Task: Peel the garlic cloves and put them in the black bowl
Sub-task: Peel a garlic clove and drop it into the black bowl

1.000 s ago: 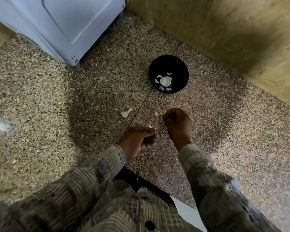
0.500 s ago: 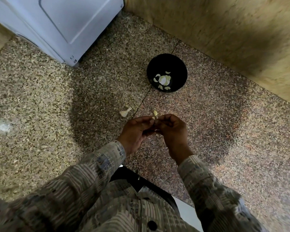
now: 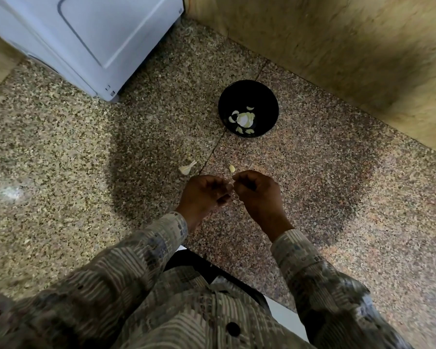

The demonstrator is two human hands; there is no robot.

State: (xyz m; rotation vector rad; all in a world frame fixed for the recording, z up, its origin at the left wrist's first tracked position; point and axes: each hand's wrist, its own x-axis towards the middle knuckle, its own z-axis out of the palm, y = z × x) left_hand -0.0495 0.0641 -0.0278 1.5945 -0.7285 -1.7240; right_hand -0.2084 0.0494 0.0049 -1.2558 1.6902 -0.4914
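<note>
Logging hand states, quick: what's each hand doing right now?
Left hand: fingers curled, pinching the small pale garlic clove.
Right hand: fingers curled, pinching the same clove.

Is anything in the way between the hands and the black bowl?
Nothing blocks it. The left hand and right hand pinch a clove; only one loose garlic piece lies on the stone before the black bowl.

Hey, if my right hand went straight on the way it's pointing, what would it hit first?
Probably the small loose clove on the floor just beyond your right hand, well before the black bowl. The hand's height above the floor is unclear.
</note>
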